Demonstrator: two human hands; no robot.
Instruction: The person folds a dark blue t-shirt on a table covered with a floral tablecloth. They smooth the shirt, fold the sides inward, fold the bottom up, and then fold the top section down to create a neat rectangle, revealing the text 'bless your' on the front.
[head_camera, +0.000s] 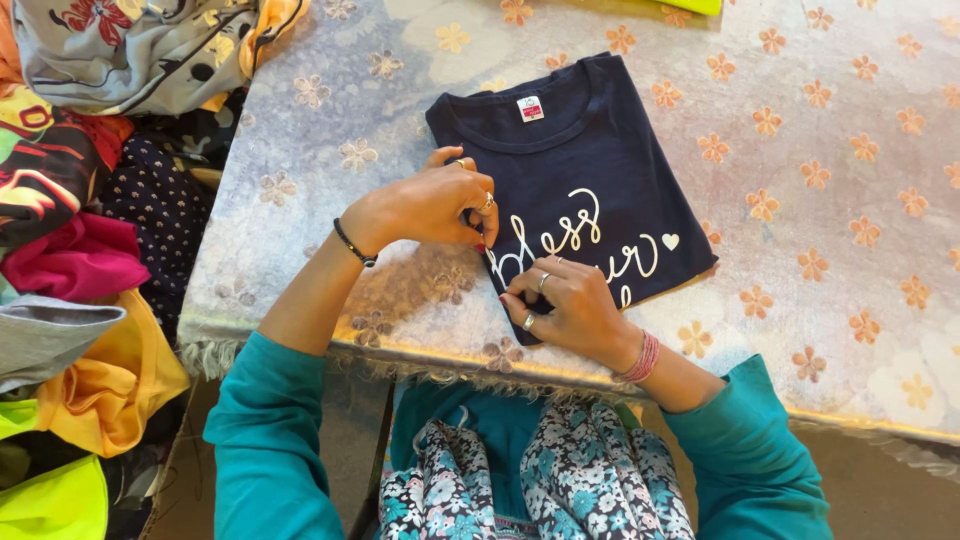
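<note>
A folded navy T-shirt (590, 170) lies on the desk (840, 300), its round neckline turned away from the person and a small label showing inside the collar. Cream cursive lettering with a little heart runs across its front; the fold and the hands cover part of the script. The shirt sits a little skewed, its near corner close to the desk's front edge.

The left hand (430, 205) rests on the shirt's left edge, fingers curled together and pinching the fabric; it wears rings, and a dark bracelet circles the wrist. The right hand (565, 305) presses on the near corner, fingers bent and closed on the cloth, with rings and a pink bangle stack at the wrist. How much fabric each hand grips is hidden beneath the fingers.

The desk carries a pale cloth with orange flowers and a fringed edge. A heap of coloured garments (80, 250) lies to the left, cut off by the frame.
</note>
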